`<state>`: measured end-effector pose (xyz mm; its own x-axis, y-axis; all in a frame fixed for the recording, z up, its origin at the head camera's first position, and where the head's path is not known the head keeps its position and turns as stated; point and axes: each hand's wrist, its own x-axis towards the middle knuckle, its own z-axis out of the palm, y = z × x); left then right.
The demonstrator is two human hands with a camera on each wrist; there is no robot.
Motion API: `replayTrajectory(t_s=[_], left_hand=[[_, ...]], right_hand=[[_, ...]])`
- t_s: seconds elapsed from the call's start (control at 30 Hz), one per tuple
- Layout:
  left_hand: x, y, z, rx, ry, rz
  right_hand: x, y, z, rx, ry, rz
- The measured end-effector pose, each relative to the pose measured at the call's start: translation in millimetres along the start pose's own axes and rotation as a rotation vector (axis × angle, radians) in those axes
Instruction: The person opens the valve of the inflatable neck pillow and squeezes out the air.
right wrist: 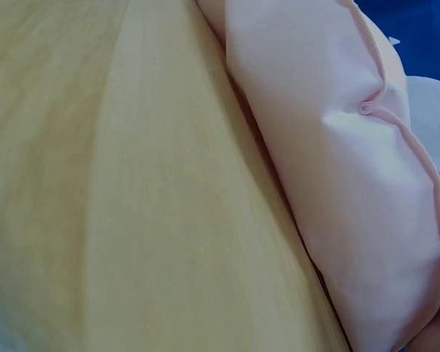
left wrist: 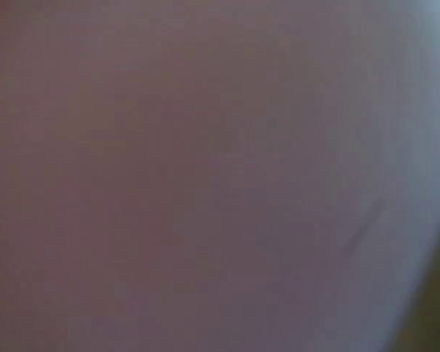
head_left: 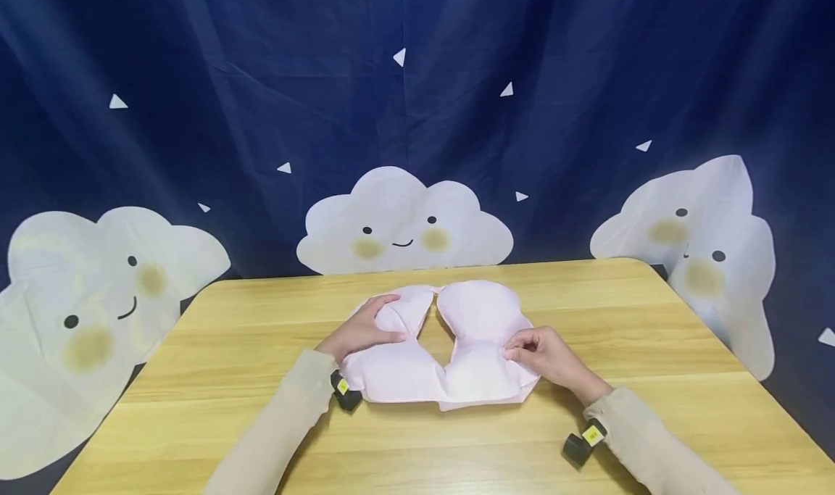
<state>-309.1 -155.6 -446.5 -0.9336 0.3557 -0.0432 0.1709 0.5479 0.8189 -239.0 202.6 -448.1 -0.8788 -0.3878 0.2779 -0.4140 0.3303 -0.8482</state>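
A pale pink padded cushion point(head_left: 483, 372) lies on the table, made of puffy sections around a narrow gap in its middle. My left hand point(head_left: 362, 332) rests on its left side, fingers and thumb spread over the fabric. At the right side, my right hand point(head_left: 544, 354) pinches the cushion's fabric between thumb and fingers. The right wrist view shows the cushion's smooth side and seam point(right wrist: 367, 107), with a bit of the hand at the right edge. A blurred pinkish surface point(left wrist: 205, 183) fills most of the left wrist view, too close to make out.
The light wooden table point(head_left: 215, 379) has rounded far corners. Behind it hangs a dark blue curtain point(head_left: 326, 104) printed with white clouds and small triangles. Black wrist cameras point(head_left: 577, 449) sit on both sleeves, near the tabletop.
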Motion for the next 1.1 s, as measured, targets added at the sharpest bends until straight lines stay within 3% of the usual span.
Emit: replayTrajectory(t_s=[0.27, 0.43, 0.63, 0.8, 1.0, 1.1], left_hand=[[-7.6, -3.7, -32.1, -0.148, -0.097, 0.044], [-11.8, 6.3, -55.1, -0.079, -0.095, 0.089], [-10.9, 21.0, -73.1, -0.009, -0.068, 0.199], [-4.9, 25.8, -69.0, -0.028, -0.081, 0.23], [1.1, 26.2, -47.3, -0.058, -0.108, 0.193], [5.6, 25.5, -36.8, -0.035, -0.116, 0.222]], right_hand=[[0.0, 0.2, -0.2, 0.008, -0.002, 0.008], [-0.5, 1.0, -0.7, 0.017, 0.0, -0.008], [-0.5, -0.5, -1.2, 0.019, 0.003, 0.006], [-0.8, -1.2, -0.8, 0.016, 0.002, 0.003], [-1.4, -0.3, 0.2, 0.004, -0.003, 0.008], [-1.2, 0.4, 0.3, 0.003, -0.001, 0.003]])
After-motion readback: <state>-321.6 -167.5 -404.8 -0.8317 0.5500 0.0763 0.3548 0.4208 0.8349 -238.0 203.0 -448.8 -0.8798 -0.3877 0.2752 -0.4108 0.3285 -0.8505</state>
